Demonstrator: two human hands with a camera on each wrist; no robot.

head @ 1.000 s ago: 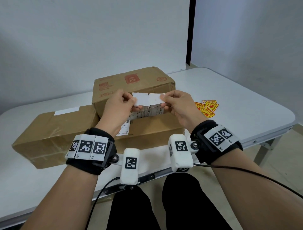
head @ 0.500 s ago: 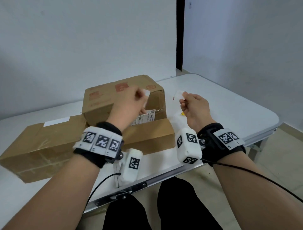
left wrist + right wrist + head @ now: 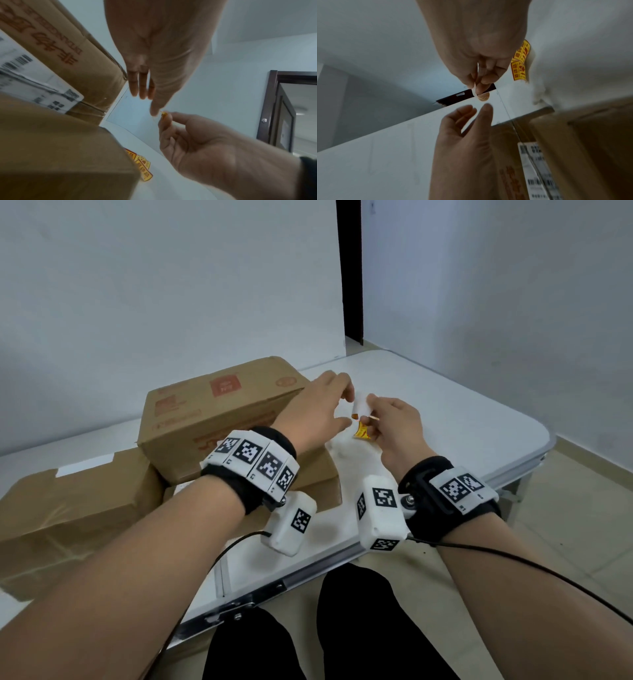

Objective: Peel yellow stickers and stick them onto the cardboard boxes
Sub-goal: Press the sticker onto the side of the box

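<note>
Above the table's (image 3: 462, 419) right half, a sticker (image 3: 362, 405) is pinched in the right hand (image 3: 397, 426) so the loose-fingered, empty left hand (image 3: 315, 412) can peel it.

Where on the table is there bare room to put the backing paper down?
The table is bare right of the right hand, out to its rounded corner, and along the near edge under the wrists. The left side is crowded: two boxes, tall and flat. Loose yellow stickers lie by the near box's corner.
</note>
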